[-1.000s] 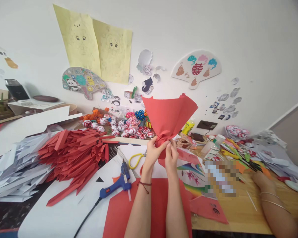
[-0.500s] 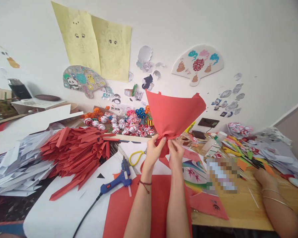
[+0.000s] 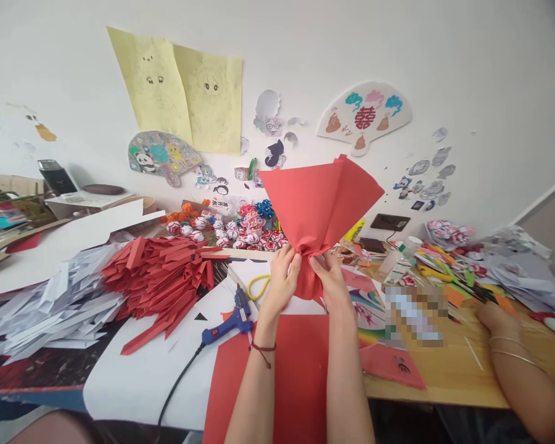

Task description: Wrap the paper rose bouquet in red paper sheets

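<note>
Pinching creased paper funnel (image 3: 308, 206), both hands (image 3: 283, 280) (image 3: 337, 285)

One camera, worn on the person's head, looks forward and down along the two forearms (image 3: 254, 376), which run in from the bottom edge. The left hand (image 3: 282, 280) and right hand (image 3: 335, 283) sit fairly near the lens around mid-picture, the wall (image 3: 305, 49) beyond fills the upper part, and the wide view takes in the desk (image 3: 453, 373) and, at right, another person's arm (image 3: 520, 367).
</note>
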Demonstrator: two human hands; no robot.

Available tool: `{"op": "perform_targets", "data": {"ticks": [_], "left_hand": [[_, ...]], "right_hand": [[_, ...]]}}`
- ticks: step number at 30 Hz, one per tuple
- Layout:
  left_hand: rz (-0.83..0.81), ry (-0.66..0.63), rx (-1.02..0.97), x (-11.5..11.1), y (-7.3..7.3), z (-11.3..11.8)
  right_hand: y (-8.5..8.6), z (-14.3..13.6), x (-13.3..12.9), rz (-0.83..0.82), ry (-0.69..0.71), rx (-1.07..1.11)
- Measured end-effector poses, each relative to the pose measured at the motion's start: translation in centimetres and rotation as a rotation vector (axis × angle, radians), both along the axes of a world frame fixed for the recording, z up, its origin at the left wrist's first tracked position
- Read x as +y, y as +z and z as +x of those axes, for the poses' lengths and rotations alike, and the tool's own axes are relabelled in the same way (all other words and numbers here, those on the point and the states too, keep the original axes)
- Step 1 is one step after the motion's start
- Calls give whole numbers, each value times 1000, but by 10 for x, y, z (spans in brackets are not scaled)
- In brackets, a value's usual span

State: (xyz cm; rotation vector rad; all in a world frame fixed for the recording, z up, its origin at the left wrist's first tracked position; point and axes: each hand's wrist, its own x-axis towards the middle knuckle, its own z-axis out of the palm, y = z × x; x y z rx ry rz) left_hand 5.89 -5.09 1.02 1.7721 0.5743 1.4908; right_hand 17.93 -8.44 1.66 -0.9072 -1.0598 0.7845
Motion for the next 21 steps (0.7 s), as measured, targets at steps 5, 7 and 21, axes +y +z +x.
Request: {"op": "perform_targets", "data": {"ticks": [5, 7, 21], "left_hand": [[-5, 219, 166, -8, 8, -11], [-22, 245, 73, -12, 11, -14], [-410, -449, -220, -16, 18, -28]], "right_hand": [[9, -18, -6, 51, -63, 48], [12, -26, -8, 70, -131, 42], [32, -48, -53, 35, -583, -548]]}}
